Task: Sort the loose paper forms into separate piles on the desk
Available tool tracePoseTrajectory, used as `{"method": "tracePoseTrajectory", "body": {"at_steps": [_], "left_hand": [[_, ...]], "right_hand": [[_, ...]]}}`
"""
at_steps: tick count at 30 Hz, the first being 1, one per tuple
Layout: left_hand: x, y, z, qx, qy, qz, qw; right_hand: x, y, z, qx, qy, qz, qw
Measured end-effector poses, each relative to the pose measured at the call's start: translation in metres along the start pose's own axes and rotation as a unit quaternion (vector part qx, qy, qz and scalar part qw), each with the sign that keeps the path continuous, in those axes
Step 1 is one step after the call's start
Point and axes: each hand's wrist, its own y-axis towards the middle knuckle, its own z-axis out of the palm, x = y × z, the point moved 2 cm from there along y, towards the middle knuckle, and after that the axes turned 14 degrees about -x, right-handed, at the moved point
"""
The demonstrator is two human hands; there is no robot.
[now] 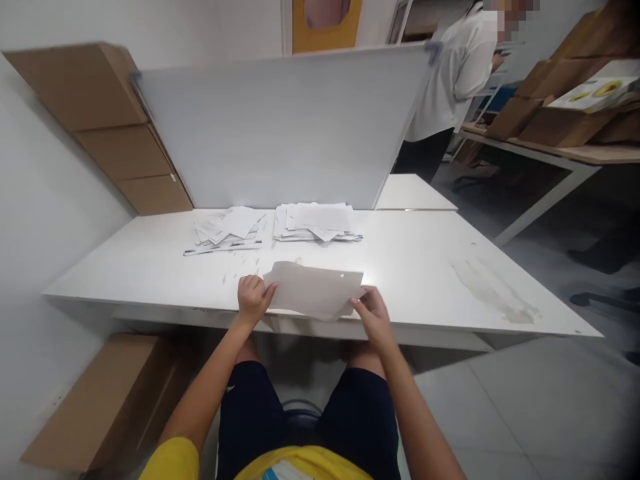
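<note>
both hands are clamped on one sheet of paper (313, 291), left hand (254, 297) at its left end and right hand (374, 313) at its right, each thumb on the near face. the sheet is over the front edge of a white table (420, 267), slightly curved, with one small pale spot near its upper right corner.

two piles of paper lie beyond it, a left pile (227, 228) and a right pile (317, 223), their sheets too overlapped to count, their print too small to read. behind them stands one whiteboard (290, 133). three stacked cartons (123, 150) are beside it, and one floor carton (100, 393) is below the table's left end. at right, one person in a white shirt (440, 87) stands near a second table (565, 152), which bears several boxes (560, 127); one white box (593, 90) shows two yellow round shapes, its lettering too blurred to read.
</note>
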Motion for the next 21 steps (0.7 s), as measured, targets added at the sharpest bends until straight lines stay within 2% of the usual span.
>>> {"method": "tracePoseTrajectory", "body": {"at_steps": [2,3,5,8,10,11,15,18,21], "left_hand": [[0.016,0.003,0.008,0.000,-0.019,0.077,0.997],[0.022,0.001,0.010,0.004,-0.042,0.088,0.995],[0.032,-0.009,0.013,0.033,-0.106,0.053,0.992],[0.038,-0.028,0.018,0.113,-0.198,-0.078,0.971],[0.038,-0.037,0.018,0.136,-0.206,-0.136,0.959],[0.037,-0.039,0.017,0.130,-0.190,-0.152,0.961],[0.030,-0.040,0.012,0.075,-0.093,-0.152,0.981],[0.024,-0.039,0.014,0.099,-0.077,-0.115,0.985],[0.023,-0.038,0.017,0.128,-0.112,-0.134,0.976]], "right_hand": [[-0.012,-0.002,0.009,-0.046,0.001,-0.050,0.998],[-0.017,-0.003,0.011,-0.061,0.007,-0.078,0.995],[-0.023,-0.004,0.014,-0.058,0.021,-0.110,0.992],[-0.029,-0.001,0.016,0.001,0.012,-0.089,0.996],[-0.030,0.000,0.017,0.011,0.003,-0.064,0.998],[-0.031,-0.001,0.017,0.004,0.007,-0.054,0.999],[-0.038,-0.013,0.021,-0.046,0.045,-0.005,0.998],[-0.048,-0.028,0.023,-0.064,0.038,0.014,0.997],[-0.051,-0.039,0.022,-0.081,0.007,-0.017,0.997]]}}
